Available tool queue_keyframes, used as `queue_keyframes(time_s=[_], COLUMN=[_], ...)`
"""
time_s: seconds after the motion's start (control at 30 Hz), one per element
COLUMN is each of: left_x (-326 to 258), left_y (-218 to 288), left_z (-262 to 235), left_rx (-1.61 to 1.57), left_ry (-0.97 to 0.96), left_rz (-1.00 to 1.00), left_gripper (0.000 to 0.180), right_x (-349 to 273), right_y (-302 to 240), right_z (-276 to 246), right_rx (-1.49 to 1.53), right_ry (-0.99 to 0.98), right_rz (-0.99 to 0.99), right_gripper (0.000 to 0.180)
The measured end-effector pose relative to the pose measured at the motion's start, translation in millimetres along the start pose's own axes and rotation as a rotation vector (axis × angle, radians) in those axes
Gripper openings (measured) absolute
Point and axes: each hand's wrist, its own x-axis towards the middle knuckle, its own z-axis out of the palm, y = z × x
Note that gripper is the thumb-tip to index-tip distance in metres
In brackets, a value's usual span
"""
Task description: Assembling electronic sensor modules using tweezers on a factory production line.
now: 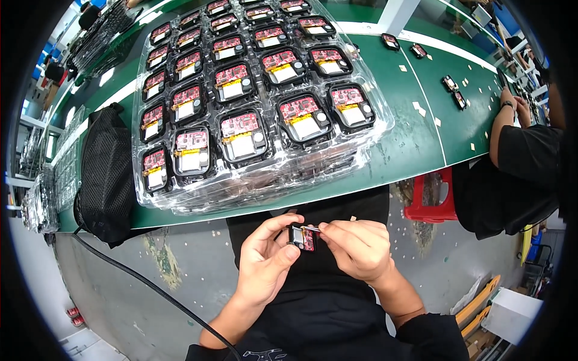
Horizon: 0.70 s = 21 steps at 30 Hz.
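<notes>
In front of my lap, my left hand holds a small smartwatch-like casing between thumb and fingers. The casing is black, with a red circuit board and a silvery-white block inside. My right hand pinches a thin metal tool, which looks like tweezers. Its tip reaches over the upper part of the casing; whether it touches the board is too small to tell. Beyond my hands, a clear plastic tray on a stack of similar trays carries rows of like casings, with red boards and white blocks face up.
The stack stands on a green workbench. Left of it lies a black mesh bag, and a black cable runs down toward my left arm. To the right are loose casings, paper scraps, a red stool and a seated co-worker.
</notes>
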Motion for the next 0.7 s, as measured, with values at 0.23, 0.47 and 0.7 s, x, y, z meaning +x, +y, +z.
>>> queue_keyframes(time_s=[0.23,0.47,0.7], left_x=[-2.7,-4.4,-7.0], left_y=[-2.5,-3.8,-2.3], left_z=[3.2,5.4,6.4], left_rx=[0.005,0.042,0.036], left_ry=[0.029,0.034,0.067], left_rz=[0.020,0.040,0.072], left_gripper=[0.050,0.048,0.052], right_x=[-3.4,-5.5,-8.1], right_y=[0.1,-0.9,1.2], right_z=[1.0,-0.2,2.0], right_rx=[-0.084,-0.109,-0.120], right_ry=[0.027,0.028,0.027], right_rz=[-0.045,-0.056,-0.094], right_gripper=[0.026,0.024,0.022])
